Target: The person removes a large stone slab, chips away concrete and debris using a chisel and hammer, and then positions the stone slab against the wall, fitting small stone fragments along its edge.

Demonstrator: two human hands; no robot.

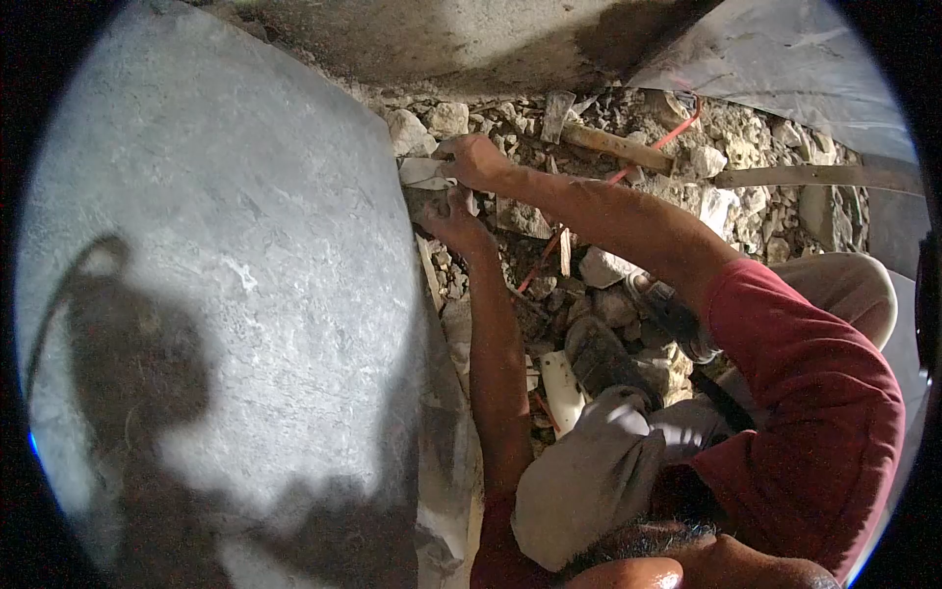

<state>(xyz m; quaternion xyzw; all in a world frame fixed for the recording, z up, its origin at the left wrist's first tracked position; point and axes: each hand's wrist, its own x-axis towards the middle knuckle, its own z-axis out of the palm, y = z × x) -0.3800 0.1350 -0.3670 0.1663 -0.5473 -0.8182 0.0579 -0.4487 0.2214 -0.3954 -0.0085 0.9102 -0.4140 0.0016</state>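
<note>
My right hand [478, 162] is closed at the edge of the rubble beside a grey slab, with its fingers on a pale, flat, smooth piece [424, 175]. Just below it, my left hand [457, 226] has its fingers bent around the near side of the same piece; its fingertips are partly hidden. The material of the piece cannot be made out. A hammer-like tool with a wooden handle [618, 147] and a metal head [557, 116] lies on the stones beyond my right forearm.
The large grey slab [275, 216] fills the left side. Loose stones [608, 268] cover the ground. A red strap [677, 130] crosses them, and a long flat strip [814, 177] lies to the right. A white curved piece [561, 388] rests near my knee.
</note>
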